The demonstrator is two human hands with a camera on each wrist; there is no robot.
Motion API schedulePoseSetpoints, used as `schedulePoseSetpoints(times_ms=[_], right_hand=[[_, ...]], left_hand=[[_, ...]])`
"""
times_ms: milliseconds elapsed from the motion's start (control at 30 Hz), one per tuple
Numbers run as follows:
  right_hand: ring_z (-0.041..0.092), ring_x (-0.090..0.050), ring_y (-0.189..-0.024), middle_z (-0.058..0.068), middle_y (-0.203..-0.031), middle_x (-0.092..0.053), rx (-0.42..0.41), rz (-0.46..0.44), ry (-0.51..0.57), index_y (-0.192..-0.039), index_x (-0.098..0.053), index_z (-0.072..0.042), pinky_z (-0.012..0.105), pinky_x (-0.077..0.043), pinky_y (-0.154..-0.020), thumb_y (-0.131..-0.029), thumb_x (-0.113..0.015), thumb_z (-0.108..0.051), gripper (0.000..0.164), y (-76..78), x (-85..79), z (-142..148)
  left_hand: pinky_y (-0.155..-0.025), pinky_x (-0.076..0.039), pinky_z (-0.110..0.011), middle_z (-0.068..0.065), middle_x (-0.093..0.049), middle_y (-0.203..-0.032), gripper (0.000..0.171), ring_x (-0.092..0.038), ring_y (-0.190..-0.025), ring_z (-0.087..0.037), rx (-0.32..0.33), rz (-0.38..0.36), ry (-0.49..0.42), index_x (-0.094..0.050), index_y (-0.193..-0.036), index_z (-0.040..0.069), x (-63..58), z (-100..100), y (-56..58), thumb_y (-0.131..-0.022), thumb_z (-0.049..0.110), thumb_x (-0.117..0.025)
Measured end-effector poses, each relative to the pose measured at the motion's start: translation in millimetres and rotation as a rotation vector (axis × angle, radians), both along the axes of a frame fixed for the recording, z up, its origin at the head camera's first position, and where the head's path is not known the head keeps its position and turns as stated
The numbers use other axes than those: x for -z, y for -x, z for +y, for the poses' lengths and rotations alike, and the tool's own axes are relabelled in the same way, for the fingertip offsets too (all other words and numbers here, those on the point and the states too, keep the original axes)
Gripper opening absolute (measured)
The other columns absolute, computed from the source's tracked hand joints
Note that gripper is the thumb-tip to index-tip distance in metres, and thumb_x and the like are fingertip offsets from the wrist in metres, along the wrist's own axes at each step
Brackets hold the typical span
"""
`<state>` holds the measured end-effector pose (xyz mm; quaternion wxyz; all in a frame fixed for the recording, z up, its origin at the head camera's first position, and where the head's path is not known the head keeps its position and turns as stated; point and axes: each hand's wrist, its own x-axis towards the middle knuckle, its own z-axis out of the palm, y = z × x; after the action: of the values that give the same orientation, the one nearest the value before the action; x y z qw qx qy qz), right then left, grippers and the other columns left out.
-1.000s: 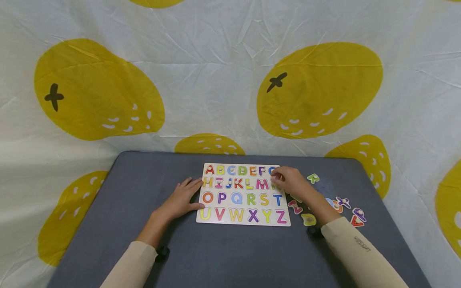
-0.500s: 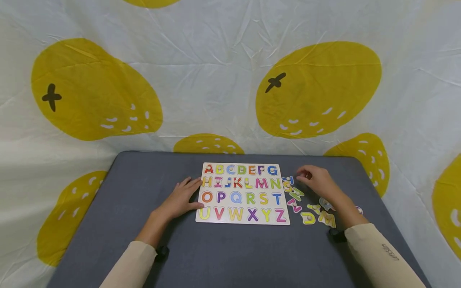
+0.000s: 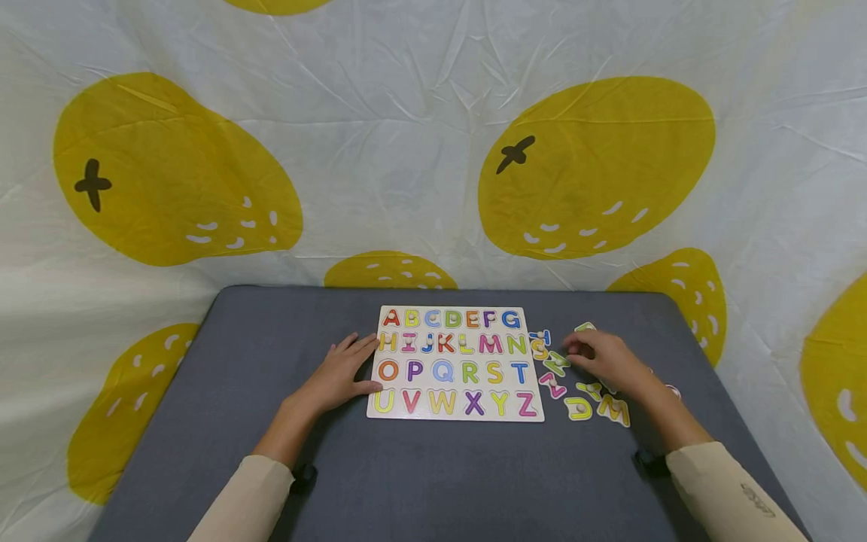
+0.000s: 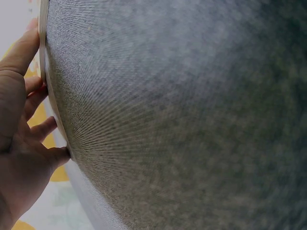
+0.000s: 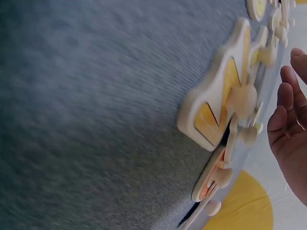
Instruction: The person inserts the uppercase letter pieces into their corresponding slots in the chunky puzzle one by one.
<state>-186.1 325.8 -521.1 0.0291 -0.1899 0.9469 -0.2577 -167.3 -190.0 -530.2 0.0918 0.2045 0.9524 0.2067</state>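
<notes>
A pale alphabet puzzle board lies on the table. Knobs show on letters A to F and H to M; on the other letters I see no knobs. My left hand rests at the board's left edge, fingers spread, touching it; the left wrist view shows fingertips on the edge. Over the loose letters right of the board hovers my right hand, fingers loosely bent, with nothing visible in them. Nearest are a green N and a green piece partly hidden behind it. A yellow W stands large in the right wrist view.
Other loose knobbed letters lie there: a blue T, an orange S, a pink Z, a yellow U and a Y. My right arm covers several more. The grey table meets a fruit-print cloth behind.
My right hand has left the board's upper right corner, moved right over the loose letters, then come slightly nearer. G and N on the board are now uncovered. My left hand stays put.
</notes>
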Motion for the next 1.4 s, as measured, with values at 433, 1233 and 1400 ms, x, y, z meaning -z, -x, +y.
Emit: schedulePoseSetpoints(times_ms=[433, 1233, 1400], right_hand=[[0.001, -0.052, -0.074, -0.007, -0.088, -0.066, -0.104, 0.048, -0.030, -0.106, -0.076, -0.009, 0.025, -0.049, -0.066, -0.092, -0.077, -0.007, 0.015, -3.0, 9.6, -10.1], [0.011, -0.054, -0.077, -0.003, -0.087, -0.065, -0.046, -0.018, 0.018, -0.104, -0.075, -0.008, 0.031, -0.048, -0.070, -0.094, -0.076, -0.014, 0.012, 17.7, -7.6, -54.3], [0.012, -0.053, -0.075, -0.002, -0.084, -0.063, -0.042, -0.018, 0.003, -0.101, -0.074, -0.008, 0.031, -0.047, -0.070, -0.093, -0.077, -0.015, 0.011, 26.2, -3.5, -72.1]], left_hand=[[-0.120, -0.019, -0.073, -0.011, -0.037, -0.166, 0.092, -0.022, -0.156, -0.044, -0.007, -0.003, 0.001, -0.037, -0.161, 0.009, 0.1, 0.5, -0.4, -0.088, 0.045, -0.080], [-0.118, -0.019, -0.075, -0.012, -0.038, -0.166, 0.092, -0.023, -0.156, -0.046, -0.002, 0.009, 0.005, -0.038, -0.161, 0.008, 1.0, -1.4, 0.1, -0.088, 0.044, -0.081], [-0.118, -0.019, -0.075, -0.012, -0.037, -0.166, 0.092, -0.023, -0.156, -0.046, 0.001, 0.006, 0.002, -0.037, -0.161, 0.008, 1.0, -1.1, -0.5, -0.088, 0.045, -0.080]])
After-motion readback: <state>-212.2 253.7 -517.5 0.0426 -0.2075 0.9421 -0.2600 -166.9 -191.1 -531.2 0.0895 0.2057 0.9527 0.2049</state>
